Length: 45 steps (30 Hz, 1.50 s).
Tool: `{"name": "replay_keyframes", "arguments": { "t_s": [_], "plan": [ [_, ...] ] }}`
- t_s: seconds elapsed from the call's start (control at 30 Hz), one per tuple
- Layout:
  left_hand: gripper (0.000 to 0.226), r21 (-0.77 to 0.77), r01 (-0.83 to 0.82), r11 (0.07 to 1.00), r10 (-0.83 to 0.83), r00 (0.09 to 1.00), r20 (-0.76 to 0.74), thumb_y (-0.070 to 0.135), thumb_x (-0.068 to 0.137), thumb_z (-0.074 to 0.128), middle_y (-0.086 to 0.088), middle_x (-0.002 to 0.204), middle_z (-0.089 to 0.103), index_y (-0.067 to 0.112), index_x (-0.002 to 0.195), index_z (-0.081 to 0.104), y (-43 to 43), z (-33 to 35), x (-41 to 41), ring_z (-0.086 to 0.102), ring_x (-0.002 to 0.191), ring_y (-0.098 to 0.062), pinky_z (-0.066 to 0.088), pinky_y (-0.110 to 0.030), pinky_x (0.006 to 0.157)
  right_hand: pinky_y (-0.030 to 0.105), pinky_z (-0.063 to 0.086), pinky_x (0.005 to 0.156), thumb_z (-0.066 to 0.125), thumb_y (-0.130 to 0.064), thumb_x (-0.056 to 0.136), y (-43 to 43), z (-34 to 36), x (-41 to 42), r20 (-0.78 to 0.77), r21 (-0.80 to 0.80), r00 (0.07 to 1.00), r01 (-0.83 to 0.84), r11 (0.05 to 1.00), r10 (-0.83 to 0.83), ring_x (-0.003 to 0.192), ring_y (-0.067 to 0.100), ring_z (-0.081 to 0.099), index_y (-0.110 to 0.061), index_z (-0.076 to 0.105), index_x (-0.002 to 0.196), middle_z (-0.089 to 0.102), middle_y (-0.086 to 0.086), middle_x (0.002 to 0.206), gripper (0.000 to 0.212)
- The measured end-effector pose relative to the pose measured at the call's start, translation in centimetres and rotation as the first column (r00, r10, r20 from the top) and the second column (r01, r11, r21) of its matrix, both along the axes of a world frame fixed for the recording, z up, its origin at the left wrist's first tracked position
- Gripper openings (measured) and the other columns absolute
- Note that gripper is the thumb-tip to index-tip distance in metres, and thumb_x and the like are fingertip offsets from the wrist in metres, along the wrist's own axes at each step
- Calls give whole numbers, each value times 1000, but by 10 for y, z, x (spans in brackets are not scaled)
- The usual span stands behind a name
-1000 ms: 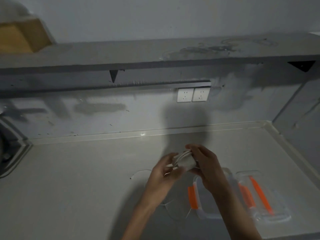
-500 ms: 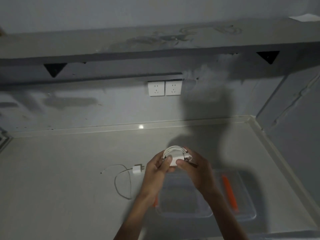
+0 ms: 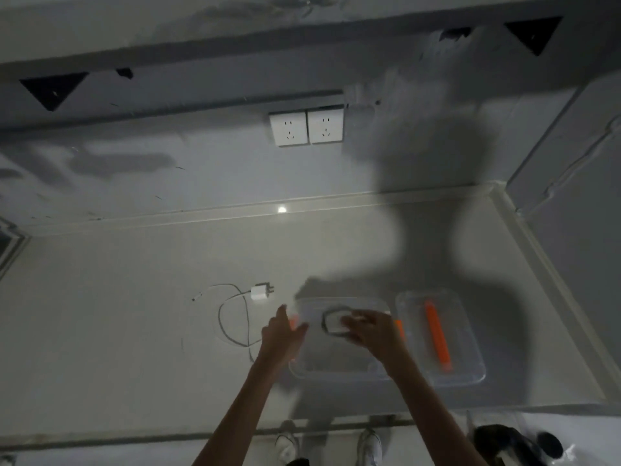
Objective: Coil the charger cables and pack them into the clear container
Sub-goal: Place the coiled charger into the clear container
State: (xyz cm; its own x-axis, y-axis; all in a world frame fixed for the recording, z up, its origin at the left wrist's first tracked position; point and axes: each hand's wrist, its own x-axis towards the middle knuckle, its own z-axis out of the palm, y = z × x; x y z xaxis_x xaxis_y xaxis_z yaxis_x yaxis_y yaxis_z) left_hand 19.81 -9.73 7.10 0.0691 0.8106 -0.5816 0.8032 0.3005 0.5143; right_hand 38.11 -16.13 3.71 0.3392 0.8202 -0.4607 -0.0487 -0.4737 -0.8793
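Right hand [image 3: 369, 327] grips the coiled cable [image 3: 331, 323] by its right side, fingers curled on it, w/ the loop sticking out to the left. The coil shows inside the outline of the clear container [image 3: 336, 373], toward the far half. It's blurred, so I can't tell if it rests on the bottom or hangs above it. Left hand [image 3: 282, 332] is wide and loose, fingers fairly straight, holding nothing. It's at the container's left wall, right by an orange clip [image 3: 294, 321]; can't tell if it touches.

Just beside the container on the right lies the clear lid [image 3: 470, 364] w/ a long orange strip [image 3: 437, 334] down it. The lid's far side is near the counter's raised right lip [image 3: 537, 280], so that side is tight.

Left of the hands a white plug [image 3: 260, 292] lies flat. Its loose cable [image 3: 220, 317] sprawls in an open loop, one strand running down close to the left forearm, the tip pointing left. Most of the counter [image 3: 100, 331] stretches out to the left of that.

At the back there's a low back lip [image 3: 201, 216] vs. the wall, twin sockets [image 3: 306, 127] above it, and a shelf [image 3: 302, 38] overhanging on black triangular brackets [image 3: 53, 89]. The container's near wall is close to the front edge [image 3: 134, 438]; both forearms cross that edge, and pale shoes [image 3: 287, 445] show below it
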Motion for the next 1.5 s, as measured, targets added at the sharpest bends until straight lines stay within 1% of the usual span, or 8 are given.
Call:
{"name": "replay_keyframes", "arguments": {
  "t_s": [0.23, 0.37, 0.57, 1.0, 1.07, 1.17, 1.37, 1.5],
  "plan": [
    [50, -2, -35, 999, 35, 999, -10, 17, 81, 50, -11, 118, 68, 20, 131, 51, -18, -57, -20, 68, 102, -33, 55, -41, 90, 25, 48, 45, 78, -25, 76, 10, -81, -39, 19, -238, 998, 69, 969, -66, 49, 14, 56, -11, 72, 80, 62, 0, 59, 16],
    [25, 137, -82, 987, 77, 996, 43, 24, 82, 57, -13, 90, 73, 13, 103, 64, -16, -71, -28, 72, 78, -33, 60, -46, 70, 42, 60, 65, 81, -26, 66, 35, -140, -41, 76, -345, 997, 44, 937, -19, 64, 25, 68, -9, 73, 71, 67, 5, 63, 19],
    [18, 187, -104, 977, 87, 991, 99, 28, 79, 60, -11, 84, 73, 14, 91, 65, -13, -83, -36, 72, 73, -32, 60, -46, 67, 30, 44, 58, 73, -29, 69, 53, -137, -57, 190, -355, 980, 10, 935, 62, 66, 22, 63, -1, 75, 78, 70, 15, 70, 29],
    [19, 225, -101, 969, 76, 990, 117, 23, 86, 62, -9, 86, 71, 10, 99, 63, -20, -74, -32, 71, 73, -28, 60, -43, 69, 41, 60, 70, 79, -33, 71, 50, -124, -56, 149, -346, 988, 89, 934, -39, 67, 27, 73, -15, 63, 51, 63, 1, 51, 31],
    [16, 221, -97, 971, 70, 989, 127, 21, 88, 60, -7, 82, 68, 8, 98, 62, -20, -71, -31, 70, 72, -27, 60, -42, 68, 47, 60, 74, 80, -31, 71, 53, -126, -56, 144, -324, 988, 97, 941, -52, 75, 31, 73, -13, 68, 71, 68, 6, 69, 21],
    [14, 207, -76, 975, 47, 989, 140, 20, 90, 59, -3, 78, 62, 8, 98, 60, -20, -69, -31, 69, 73, -28, 60, -43, 69, 48, 58, 81, 81, -36, 68, 60, -146, -53, 160, -310, 985, 118, 944, -71, 98, 34, 68, -6, 54, 123, 65, 12, 112, 68],
    [10, 134, -55, 989, 34, 987, 159, 22, 90, 58, -9, 86, 66, 16, 96, 55, -15, -70, -35, 71, 79, -32, 60, -44, 72, 38, 57, 49, 76, -42, 67, 65, -185, -42, 156, -361, 986, -5, 933, 65, 71, 26, 64, -9, 50, 126, 57, 8, 97, 72],
    [28, 86, -84, 993, 66, 977, 201, 34, 88, 58, -11, 93, 71, 13, 108, 59, -4, -77, -43, 72, 80, -29, 61, -40, 72, 45, 50, 94, 63, -37, 86, 56, -96, -57, 346, -379, 904, -111, 919, 252, 112, 38, 59, -4, 43, 135, 59, 21, 123, 62]
  ]
}}
